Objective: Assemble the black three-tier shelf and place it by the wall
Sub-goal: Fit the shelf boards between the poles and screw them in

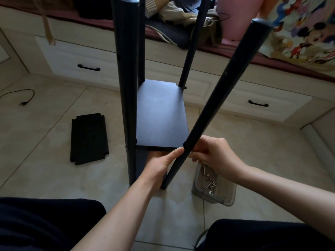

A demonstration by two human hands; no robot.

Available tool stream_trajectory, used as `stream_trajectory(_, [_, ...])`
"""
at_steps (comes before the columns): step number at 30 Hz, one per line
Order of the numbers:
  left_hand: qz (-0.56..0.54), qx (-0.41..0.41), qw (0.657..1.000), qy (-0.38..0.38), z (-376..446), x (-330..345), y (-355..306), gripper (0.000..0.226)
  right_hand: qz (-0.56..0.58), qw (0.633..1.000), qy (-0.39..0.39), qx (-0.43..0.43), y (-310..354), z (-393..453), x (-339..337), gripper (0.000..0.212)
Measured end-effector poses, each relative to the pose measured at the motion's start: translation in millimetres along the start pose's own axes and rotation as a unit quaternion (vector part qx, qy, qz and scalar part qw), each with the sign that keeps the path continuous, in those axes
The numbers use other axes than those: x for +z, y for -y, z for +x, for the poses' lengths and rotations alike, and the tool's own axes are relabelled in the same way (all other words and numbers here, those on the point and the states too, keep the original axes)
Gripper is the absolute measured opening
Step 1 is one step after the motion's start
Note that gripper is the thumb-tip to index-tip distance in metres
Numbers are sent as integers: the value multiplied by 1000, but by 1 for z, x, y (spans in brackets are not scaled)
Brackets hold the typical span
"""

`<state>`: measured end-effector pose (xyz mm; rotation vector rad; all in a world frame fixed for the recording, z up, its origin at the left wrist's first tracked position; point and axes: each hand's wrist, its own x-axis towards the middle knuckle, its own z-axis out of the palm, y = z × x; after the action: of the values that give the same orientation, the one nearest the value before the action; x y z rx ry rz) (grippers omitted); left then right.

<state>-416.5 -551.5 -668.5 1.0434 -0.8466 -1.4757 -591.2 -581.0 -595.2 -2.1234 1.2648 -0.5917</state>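
**Mia:** Where is the shelf?

**Ben:** It stands on the tiled floor, right in front of the person's knees. It has four black poles and one flat black board fixed between them, a bit above the floor. The near right pole leans out to the right. The near left pole stands almost straight.

**Mia:** What is the left hand doing?

**Ben:** It holds the front edge of the board. The thumb lies flat along the edge and touches the leaning pole. The other fingers go under the board, so I cannot tell how they lie.

**Mia:** And the right hand?

**Ben:** It is just to the right of the leaning pole, at the board's corner. Its fingers are curled and close together, and the tips seem to pinch something small against the pole. It is too small to tell what.

**Mia:** Are there more parts?

**Ben:** Yes. Another black board lies flat on the floor to the left, well apart from the shelf. A clear plastic box with screws in it sits on the floor just under the right hand.

**Mia:** What is behind?

**Ben:** A bed with white drawers below. A black cable lies on the floor far left.
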Motion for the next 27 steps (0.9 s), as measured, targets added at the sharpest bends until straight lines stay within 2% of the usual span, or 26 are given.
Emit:
stream_trajectory(5, [-19,-5,1000,19,1,-1,2,42,-18,999,-18,-31,-2,8,-3,30])
stream_trajectory(8, [-31,-16,999,16,1,-1,3,52,-23,999,-10,-46,0,11,-7,54])
stream_trajectory(10, [-36,-21,999,19,2,-1,3,55,-46,998,-6,-52,-1,12,-9,61])
stream_trajectory(13, [-43,-24,999,22,1,-1,0,54,-76,996,4,-53,-2,14,-11,49])
stream_trajectory(15, [-45,-24,998,21,1,0,-1,44,-73,995,18,-61,-2,16,-11,46])
stream_trajectory(19, [-59,-21,998,21,-4,6,-6,23,-36,996,26,-83,-4,19,-13,61])
stream_trajectory(27, [-83,-27,996,23,-8,9,-14,22,-2,997,46,-68,-7,22,-10,63])
